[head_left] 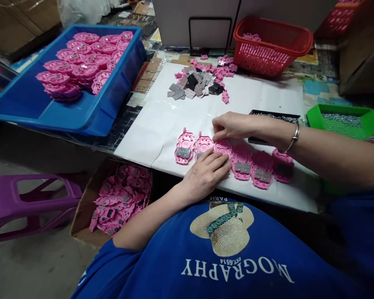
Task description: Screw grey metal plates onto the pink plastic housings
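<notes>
Several pink plastic shells lie in a row along the near edge of the white-covered table, most showing a grey plate in the lower half. My left hand (207,174) lies flat over the second and third shells, fingers stretched out, partly hiding them. Just above the top of the third pink shell (222,146), my right hand (232,125) is closed in a pinch; whatever its fingertips hold is too small or hidden. The leftmost pink shell (185,143) is fully visible. At the right end, the last shell (283,166) sits in the forearm's shadow.
Behind the row are a pile of grey plates (190,85) and small pink parts (226,66). A black tray (274,113), green tray (367,120) and red basket (274,50) stand right. Left are a blue tray (96,112) of pink shells, a carton (81,216) and a purple stool (6,195).
</notes>
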`<control>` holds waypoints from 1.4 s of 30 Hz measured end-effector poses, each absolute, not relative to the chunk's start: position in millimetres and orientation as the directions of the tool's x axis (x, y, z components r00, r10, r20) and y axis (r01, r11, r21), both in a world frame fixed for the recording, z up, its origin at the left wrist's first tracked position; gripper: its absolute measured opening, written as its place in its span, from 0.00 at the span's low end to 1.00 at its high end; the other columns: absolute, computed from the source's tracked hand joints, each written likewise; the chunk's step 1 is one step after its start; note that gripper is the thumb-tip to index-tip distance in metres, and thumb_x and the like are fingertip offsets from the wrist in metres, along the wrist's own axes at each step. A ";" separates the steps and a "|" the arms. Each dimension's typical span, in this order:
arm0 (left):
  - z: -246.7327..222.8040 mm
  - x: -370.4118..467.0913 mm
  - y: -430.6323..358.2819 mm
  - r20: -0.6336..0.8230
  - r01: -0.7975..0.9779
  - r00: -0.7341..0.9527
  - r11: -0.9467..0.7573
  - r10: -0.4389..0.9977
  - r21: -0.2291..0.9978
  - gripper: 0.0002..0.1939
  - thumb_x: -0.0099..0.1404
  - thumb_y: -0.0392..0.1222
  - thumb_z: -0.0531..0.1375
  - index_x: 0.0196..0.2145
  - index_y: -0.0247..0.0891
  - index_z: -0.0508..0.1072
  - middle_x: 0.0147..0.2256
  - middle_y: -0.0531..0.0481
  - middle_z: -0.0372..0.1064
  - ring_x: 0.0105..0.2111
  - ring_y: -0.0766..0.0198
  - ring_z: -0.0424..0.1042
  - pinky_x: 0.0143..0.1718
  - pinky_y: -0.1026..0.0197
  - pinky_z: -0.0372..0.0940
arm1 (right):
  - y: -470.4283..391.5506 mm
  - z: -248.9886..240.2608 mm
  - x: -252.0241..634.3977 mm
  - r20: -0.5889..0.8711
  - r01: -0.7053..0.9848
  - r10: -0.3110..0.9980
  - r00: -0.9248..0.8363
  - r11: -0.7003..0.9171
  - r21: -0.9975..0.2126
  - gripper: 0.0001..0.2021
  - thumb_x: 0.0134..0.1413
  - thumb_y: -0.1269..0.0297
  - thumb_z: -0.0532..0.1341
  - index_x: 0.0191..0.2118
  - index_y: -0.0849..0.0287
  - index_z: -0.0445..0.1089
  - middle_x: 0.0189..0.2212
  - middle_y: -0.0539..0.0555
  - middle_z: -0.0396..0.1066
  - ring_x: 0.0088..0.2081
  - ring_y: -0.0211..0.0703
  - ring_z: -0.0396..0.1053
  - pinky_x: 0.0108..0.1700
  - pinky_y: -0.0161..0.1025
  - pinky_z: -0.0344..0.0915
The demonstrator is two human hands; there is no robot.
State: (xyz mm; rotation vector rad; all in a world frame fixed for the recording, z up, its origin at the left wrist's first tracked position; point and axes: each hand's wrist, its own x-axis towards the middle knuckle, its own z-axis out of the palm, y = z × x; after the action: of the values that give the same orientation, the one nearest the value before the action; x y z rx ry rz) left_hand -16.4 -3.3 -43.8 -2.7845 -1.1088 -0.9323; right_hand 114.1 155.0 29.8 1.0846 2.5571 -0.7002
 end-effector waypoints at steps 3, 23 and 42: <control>-45.3 -16.3 -2.9 0.546 0.631 0.559 -0.747 0.624 0.208 0.13 0.71 0.37 0.56 0.51 0.32 0.71 0.51 0.40 0.73 0.53 0.54 0.71 0.58 0.45 0.65 | 154.3 31.2 118.8 -0.408 0.763 0.645 -0.646 0.545 -0.348 0.10 0.55 0.63 0.68 0.39 0.63 0.72 0.31 0.53 0.73 0.31 0.38 0.66 0.32 0.33 0.57; -31.7 17.7 3.7 0.496 0.583 0.667 -0.804 0.555 0.115 0.15 0.70 0.43 0.58 0.50 0.31 0.72 0.49 0.42 0.74 0.50 0.55 0.73 0.58 0.49 0.65 | 127.1 39.7 202.4 -0.370 0.503 0.713 -0.596 -0.028 -0.864 0.13 0.61 0.55 0.63 0.34 0.62 0.73 0.22 0.49 0.61 0.21 0.30 0.50 0.23 0.34 0.46; -33.1 3.9 -0.9 0.467 0.565 0.667 -0.802 0.581 0.191 0.16 0.71 0.42 0.57 0.53 0.32 0.70 0.52 0.41 0.73 0.52 0.55 0.72 0.60 0.46 0.62 | 125.4 46.4 171.8 -0.434 0.780 0.648 -0.626 0.537 -0.322 0.09 0.60 0.71 0.57 0.36 0.63 0.75 0.32 0.55 0.75 0.31 0.39 0.67 0.35 0.36 0.59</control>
State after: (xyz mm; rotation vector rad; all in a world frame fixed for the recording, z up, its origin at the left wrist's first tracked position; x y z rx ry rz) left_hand 3.9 -0.9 -33.1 -2.8952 -0.9963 -0.8275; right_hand 171.8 125.4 46.4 1.1957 2.5149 -0.7213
